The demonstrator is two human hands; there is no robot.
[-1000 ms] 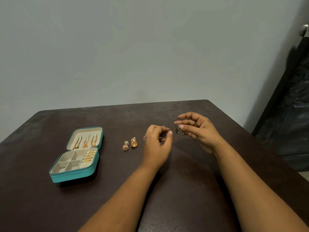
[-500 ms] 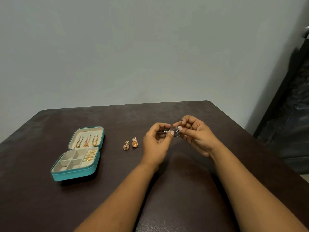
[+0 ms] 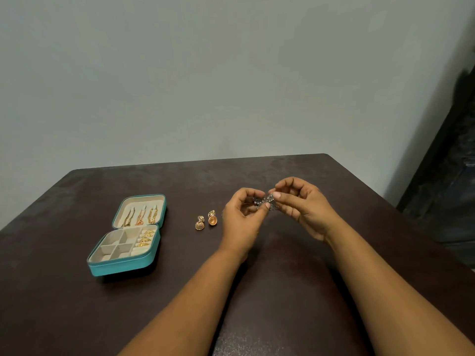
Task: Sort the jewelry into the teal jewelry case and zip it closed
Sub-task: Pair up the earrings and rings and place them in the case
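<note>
At frame centre, above table [image 3: 282, 265]: silver jewelry [image 3: 264, 202] pinched between fingertips of left hand [image 3: 243, 219] and right hand [image 3: 300, 206], fingers curled closed around it. Gold earrings [image 3: 206, 222] lying just left of hands. Case [image 3: 123, 263] seen open at left, gold pieces held in lid and right compartments.

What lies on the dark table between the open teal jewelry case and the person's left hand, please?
In the head view, two gold bell-shaped earrings lie side by side on the dark table, between the open teal jewelry case and the left hand.
</note>
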